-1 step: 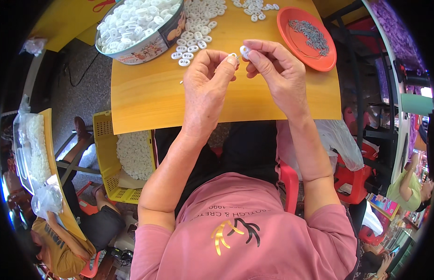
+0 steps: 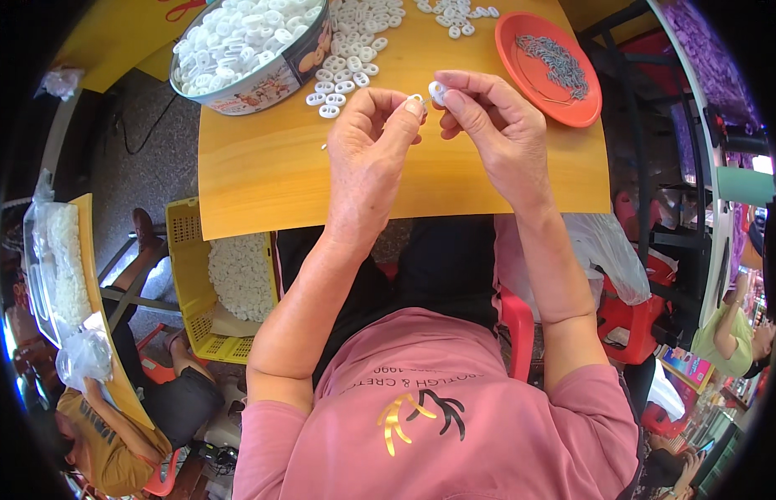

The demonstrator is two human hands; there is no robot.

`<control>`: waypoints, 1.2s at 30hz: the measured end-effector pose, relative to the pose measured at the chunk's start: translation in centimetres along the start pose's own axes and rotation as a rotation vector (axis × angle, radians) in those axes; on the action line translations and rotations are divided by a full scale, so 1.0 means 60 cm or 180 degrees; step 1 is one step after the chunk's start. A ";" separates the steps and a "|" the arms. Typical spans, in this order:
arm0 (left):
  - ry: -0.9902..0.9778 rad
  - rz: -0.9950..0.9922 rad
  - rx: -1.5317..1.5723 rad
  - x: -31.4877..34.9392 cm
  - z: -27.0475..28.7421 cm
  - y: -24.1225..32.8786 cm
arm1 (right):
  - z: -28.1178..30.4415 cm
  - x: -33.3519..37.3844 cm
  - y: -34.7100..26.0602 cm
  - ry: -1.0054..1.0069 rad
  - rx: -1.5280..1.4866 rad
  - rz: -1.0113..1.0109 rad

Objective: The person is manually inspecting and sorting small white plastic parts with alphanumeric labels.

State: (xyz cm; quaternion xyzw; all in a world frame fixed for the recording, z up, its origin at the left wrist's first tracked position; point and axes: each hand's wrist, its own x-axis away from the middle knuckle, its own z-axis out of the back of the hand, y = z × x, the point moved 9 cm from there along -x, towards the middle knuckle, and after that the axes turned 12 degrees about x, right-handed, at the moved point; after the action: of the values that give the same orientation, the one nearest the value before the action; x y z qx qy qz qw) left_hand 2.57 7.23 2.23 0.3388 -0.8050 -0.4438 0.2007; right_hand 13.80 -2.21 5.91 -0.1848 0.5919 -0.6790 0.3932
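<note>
Over the table, my left hand (image 2: 373, 150) pinches a small white plastic piece (image 2: 416, 98), its far end covered by thumb and forefinger. Close beside it, my right hand (image 2: 500, 125) grips a white two-holed oval plastic piece (image 2: 437, 91) between thumb and fingers. A tiny, thin greyish bit spans the gap between the two pieces; its kind is too small to make out. Similar white oval pieces (image 2: 345, 87) lie loose beyond my left hand, and more fill an oval tin (image 2: 267, 83). Past my right hand sits a red-orange plate (image 2: 521, 79) bearing a heap of small grey metal parts (image 2: 555, 67).
The wooden table's (image 2: 271, 183) near edge runs in front of my lap. Below its left side stands a yellow crate (image 2: 184, 267) of white pieces. At left, a person (image 2: 113, 425) sits by another board (image 2: 113, 333). Red chairs (image 2: 625, 321) and a plastic bag (image 2: 609, 250) are at right.
</note>
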 end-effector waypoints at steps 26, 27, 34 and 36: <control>0.0034 -0.0081 0.0570 0.004 0.004 -0.023 | -0.021 0.000 0.002 0.0000 0.0109 0.0135; 0.0022 -0.0069 0.0570 0.003 0.005 -0.025 | -0.021 0.000 0.003 0.0007 0.0105 0.0138; -0.0078 -0.0124 0.0742 0.002 -0.002 -0.011 | -0.032 -0.004 0.023 -0.0226 -0.0836 -0.0220; -0.0200 -0.0139 0.0665 0.005 0.001 -0.009 | -0.029 -0.003 0.022 -0.0290 -0.1130 -0.0328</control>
State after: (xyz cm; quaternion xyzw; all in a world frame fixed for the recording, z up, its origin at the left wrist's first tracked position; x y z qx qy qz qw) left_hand 2.52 6.89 1.76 0.3612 -0.8452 -0.3722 0.1292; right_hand 13.07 -0.93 4.29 -0.3119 0.6736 -0.5741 0.3455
